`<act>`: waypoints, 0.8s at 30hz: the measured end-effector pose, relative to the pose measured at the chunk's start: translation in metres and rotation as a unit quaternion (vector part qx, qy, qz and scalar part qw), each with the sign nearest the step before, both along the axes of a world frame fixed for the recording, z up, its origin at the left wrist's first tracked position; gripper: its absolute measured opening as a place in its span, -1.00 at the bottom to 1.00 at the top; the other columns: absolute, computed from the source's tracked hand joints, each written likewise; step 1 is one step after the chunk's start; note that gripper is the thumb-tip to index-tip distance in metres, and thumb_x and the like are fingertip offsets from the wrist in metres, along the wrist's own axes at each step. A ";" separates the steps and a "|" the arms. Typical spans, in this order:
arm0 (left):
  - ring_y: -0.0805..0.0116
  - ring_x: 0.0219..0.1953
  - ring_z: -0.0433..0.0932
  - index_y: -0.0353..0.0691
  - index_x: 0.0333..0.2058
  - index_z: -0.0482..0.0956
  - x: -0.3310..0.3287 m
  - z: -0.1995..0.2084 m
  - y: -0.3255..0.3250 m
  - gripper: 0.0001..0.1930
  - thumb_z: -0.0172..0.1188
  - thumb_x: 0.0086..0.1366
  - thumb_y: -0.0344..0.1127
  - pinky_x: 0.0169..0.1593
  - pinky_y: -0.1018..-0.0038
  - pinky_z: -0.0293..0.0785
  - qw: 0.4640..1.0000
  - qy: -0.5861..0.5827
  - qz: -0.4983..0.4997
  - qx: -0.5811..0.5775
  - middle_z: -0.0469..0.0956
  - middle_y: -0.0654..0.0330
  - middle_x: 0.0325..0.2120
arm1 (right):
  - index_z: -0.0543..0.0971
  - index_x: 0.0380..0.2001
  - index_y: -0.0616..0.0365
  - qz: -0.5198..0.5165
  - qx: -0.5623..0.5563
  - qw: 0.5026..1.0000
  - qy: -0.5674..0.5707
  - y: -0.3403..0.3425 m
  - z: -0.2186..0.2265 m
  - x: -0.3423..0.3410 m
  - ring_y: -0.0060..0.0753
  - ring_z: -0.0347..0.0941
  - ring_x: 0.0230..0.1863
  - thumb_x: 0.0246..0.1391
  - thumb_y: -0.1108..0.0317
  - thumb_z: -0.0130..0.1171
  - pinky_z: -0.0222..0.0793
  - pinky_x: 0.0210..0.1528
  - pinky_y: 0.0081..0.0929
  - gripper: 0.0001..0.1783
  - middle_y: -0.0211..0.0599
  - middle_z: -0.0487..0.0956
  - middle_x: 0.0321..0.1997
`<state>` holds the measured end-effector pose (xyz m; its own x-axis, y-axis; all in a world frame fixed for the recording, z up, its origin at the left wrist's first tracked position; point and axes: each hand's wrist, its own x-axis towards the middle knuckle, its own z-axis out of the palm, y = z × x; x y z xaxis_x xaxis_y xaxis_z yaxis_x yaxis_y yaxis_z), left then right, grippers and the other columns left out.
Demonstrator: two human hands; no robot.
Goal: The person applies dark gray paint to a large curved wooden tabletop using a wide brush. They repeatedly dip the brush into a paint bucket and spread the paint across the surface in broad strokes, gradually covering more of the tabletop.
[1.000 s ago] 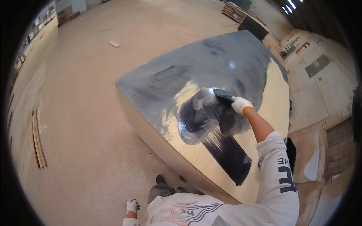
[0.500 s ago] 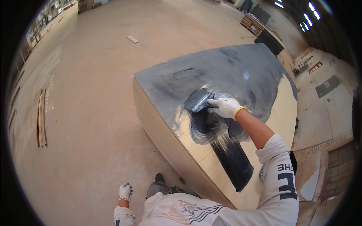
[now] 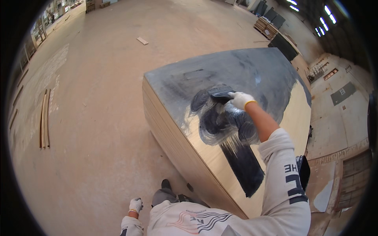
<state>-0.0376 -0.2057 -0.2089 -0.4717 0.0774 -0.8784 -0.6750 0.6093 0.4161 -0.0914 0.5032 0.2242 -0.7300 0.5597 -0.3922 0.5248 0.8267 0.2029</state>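
My right hand (image 3: 241, 100), in a white glove with a yellow cuff, grips a wide flat brush (image 3: 221, 93) loaded with black coating. The brush lies against the top of a tall stack of pale wooden boards (image 3: 185, 147). Grey-black coating (image 3: 260, 65) covers the far part of that top, with darker wet swirls around the brush. Nearer me, a thick black strip (image 3: 246, 171) crosses bare wood. Down at my side, clear of the stack, hangs my gloved left hand (image 3: 136, 204), its fingers curled in and nothing visible in them.
A black container (image 3: 303, 172) shows partly behind my right sleeve. Thin wooden strips (image 3: 44, 118) lie on the floor at left, and a short wood piece (image 3: 142, 41) lies beyond the stack. Stacked boards (image 3: 265, 27) and dark panels (image 3: 282, 46) stand far right.
My right hand has moved the brush away from me and slightly right, leaving a fresh dark swirl to its left. My left hand has shifted slightly at my side.
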 end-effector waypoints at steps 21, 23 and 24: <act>0.35 -0.55 0.63 -0.21 0.13 0.70 0.012 -0.001 0.016 -0.62 0.14 0.42 -0.27 -0.47 0.39 0.58 0.998 0.055 0.029 0.006 0.70 0.18 -0.42 | 0.43 0.43 -0.43 0.201 0.033 0.979 -0.018 -0.065 0.002 0.021 0.05 0.69 0.04 0.35 0.08 0.11 0.60 0.07 -0.01 -0.41 -0.11 0.74 0.04; 0.36 -0.57 0.61 -0.21 0.14 0.69 0.022 -0.006 0.015 -0.62 0.14 0.42 -0.27 -0.49 0.40 0.56 0.999 0.048 -0.012 0.002 0.68 0.20 -0.43 | 0.45 0.42 -0.45 0.216 0.025 0.975 0.046 -0.068 -0.022 0.000 0.08 0.71 -0.02 0.35 0.10 0.11 0.62 -0.01 0.00 -0.43 -0.10 0.76 -0.04; 0.37 -0.58 0.60 -0.21 0.14 0.68 0.033 -0.006 0.008 -0.62 0.14 0.42 -0.27 -0.50 0.40 0.56 0.999 0.042 -0.023 -0.006 0.67 0.21 -0.44 | 0.45 0.42 -0.45 0.254 0.005 0.967 0.023 -0.081 -0.021 -0.003 0.07 0.71 -0.04 0.35 0.09 0.13 0.62 -0.02 0.00 -0.42 -0.10 0.76 -0.05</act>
<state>-0.0050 -0.1974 -0.2153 -0.5400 0.0915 -0.8367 -0.6085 0.6444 0.4632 -0.0940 0.4226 0.2029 -0.9286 0.1277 -0.3485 0.0601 0.9783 0.1983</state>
